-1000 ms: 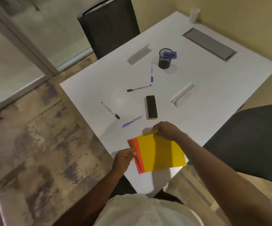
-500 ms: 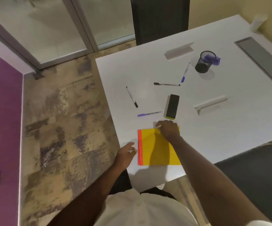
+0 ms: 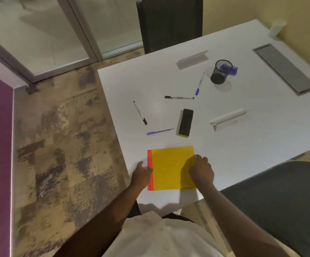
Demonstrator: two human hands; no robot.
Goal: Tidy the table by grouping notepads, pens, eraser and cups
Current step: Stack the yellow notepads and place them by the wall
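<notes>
A stack of notepads (image 3: pixel 171 167), yellow on top with an orange edge showing at the left, lies flat near the front of the white table (image 3: pixel 252 145). My left hand (image 3: pixel 142 173) presses against the stack's left edge. On its right edge rests my right hand (image 3: pixel 201 170) with fingers curled. Beyond the stack lie a black eraser (image 3: pixel 184 122), a purple pen (image 3: pixel 159 131), two black pens (image 3: pixel 140 113) (image 3: pixel 179 97) and a blue pen (image 3: pixel 199 84). A black mesh cup (image 3: pixel 219 72) stands farther back, and a white cup (image 3: pixel 276 28) at the far corner.
Two white folded name stands (image 3: pixel 192 59) (image 3: pixel 227 118) sit on the table. A grey cable hatch (image 3: pixel 284 68) is set into the right side. Dark chairs stand at the far side (image 3: pixel 171 23) and at my right (image 3: pixel 280 204). The table's left edge drops to the floor.
The fanned notepads have been squared into one flat stack. My right hand moved from the stack's top edge to its right edge; my left hand closed in on the left edge.
</notes>
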